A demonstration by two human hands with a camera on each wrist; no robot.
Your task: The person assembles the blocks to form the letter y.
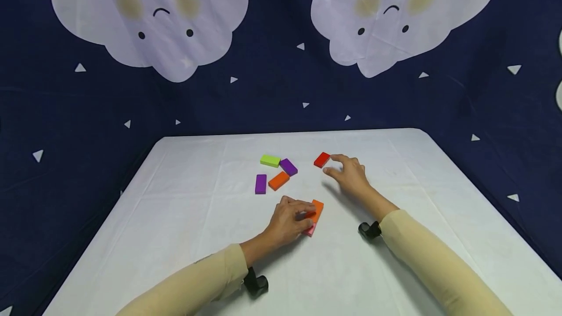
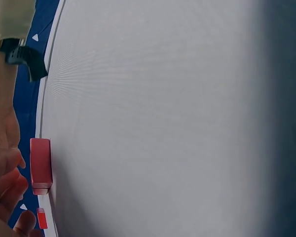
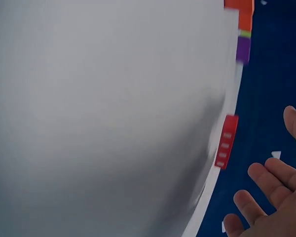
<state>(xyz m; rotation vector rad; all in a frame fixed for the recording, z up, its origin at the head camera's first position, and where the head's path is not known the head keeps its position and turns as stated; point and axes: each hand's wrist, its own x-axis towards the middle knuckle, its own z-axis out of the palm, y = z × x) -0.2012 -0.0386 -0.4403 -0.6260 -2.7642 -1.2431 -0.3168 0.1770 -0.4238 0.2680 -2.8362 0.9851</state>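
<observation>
My left hand (image 1: 287, 218) hovers over an orange block (image 1: 317, 207) and a pink block (image 1: 310, 231), its bent fingers partly covering both. Those two blocks meet in a slanted line; whether one overlaps the other is hidden. Seen from the left wrist, the pink block (image 2: 41, 163) lies just below the hand (image 2: 5, 182), with a small gap between. Farther back, my right hand (image 1: 351, 174) reaches towards a red block (image 1: 322, 160), thumb and fingers spread beside it. The right wrist view shows the red block (image 3: 227, 142) apart from the right hand (image 3: 276, 192).
A loose group lies at the middle back of the white table (image 1: 175, 218): a green block (image 1: 270, 161), a purple block (image 1: 289, 167), another purple block (image 1: 261, 184) and an orange block (image 1: 278, 181). Behind the table hangs a dark blue cloth (image 1: 281, 106) with clouds.
</observation>
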